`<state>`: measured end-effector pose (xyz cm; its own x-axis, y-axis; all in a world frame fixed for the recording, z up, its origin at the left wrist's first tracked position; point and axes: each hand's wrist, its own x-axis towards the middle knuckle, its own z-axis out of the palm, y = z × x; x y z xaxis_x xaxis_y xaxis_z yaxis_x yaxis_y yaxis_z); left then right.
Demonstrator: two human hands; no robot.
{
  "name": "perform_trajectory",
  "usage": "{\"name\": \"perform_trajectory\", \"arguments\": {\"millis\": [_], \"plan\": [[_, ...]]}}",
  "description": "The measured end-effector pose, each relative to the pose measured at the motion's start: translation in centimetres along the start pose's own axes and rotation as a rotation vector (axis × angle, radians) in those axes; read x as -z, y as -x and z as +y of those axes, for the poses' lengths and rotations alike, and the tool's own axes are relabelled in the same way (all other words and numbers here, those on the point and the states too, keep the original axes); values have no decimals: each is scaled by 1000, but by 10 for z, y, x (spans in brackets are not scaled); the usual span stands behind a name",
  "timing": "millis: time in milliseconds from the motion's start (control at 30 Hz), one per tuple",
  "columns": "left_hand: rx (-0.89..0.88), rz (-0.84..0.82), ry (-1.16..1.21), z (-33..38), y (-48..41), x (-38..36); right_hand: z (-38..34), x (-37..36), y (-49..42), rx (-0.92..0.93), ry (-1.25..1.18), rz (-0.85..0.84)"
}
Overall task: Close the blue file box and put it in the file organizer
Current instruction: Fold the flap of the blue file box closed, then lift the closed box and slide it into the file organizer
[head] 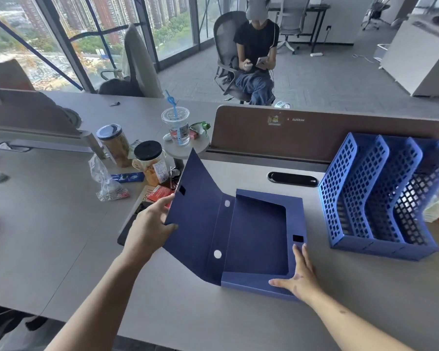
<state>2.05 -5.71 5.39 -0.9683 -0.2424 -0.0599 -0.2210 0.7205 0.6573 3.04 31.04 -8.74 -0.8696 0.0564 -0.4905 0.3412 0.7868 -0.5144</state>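
The blue file box (257, 239) lies flat and open on the grey desk, empty inside. Its lid flap (195, 206) stands raised at a slant on the left. My left hand (151, 224) grips the flap's left edge, thumb on the inside face. My right hand (299, 273) lies flat with fingers spread on the box's near right corner. The blue lattice file organizer (373, 198), with three slots, stands to the right of the box, a short gap between them.
Two snack jars (150, 162), a plastic cup with a blue straw (176, 126), a plastic bag (104, 181) and a black notebook sit left of the box. A brown desk divider (314, 133) runs behind. A person sits on a chair beyond it.
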Motion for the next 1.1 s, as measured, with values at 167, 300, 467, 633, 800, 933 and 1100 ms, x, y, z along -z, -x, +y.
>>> {"name": "perform_trajectory", "arguments": {"millis": [167, 300, 467, 633, 800, 933, 1100], "plan": [[-96, -111, 285, 36, 8, -14, -60, 24, 2, 201, -222, 84], [-75, -201, 582, 52, 8, -49, -126, 48, 21, 420, -505, 116], [15, -228, 540, 55, -10, -120, -138, 75, 30, 397, -637, 192], [113, -255, 424, 43, -11, -146, -123, 69, 35, 291, -663, 236], [129, -299, 228, 38, -16, -171, -93, 71, 28, 196, -683, 255], [219, -310, 69, 45, -17, -186, -72, 71, 22, 137, -677, 235], [316, -361, -23, 59, -15, -205, -44, 67, 10, -31, -804, 121]]}}
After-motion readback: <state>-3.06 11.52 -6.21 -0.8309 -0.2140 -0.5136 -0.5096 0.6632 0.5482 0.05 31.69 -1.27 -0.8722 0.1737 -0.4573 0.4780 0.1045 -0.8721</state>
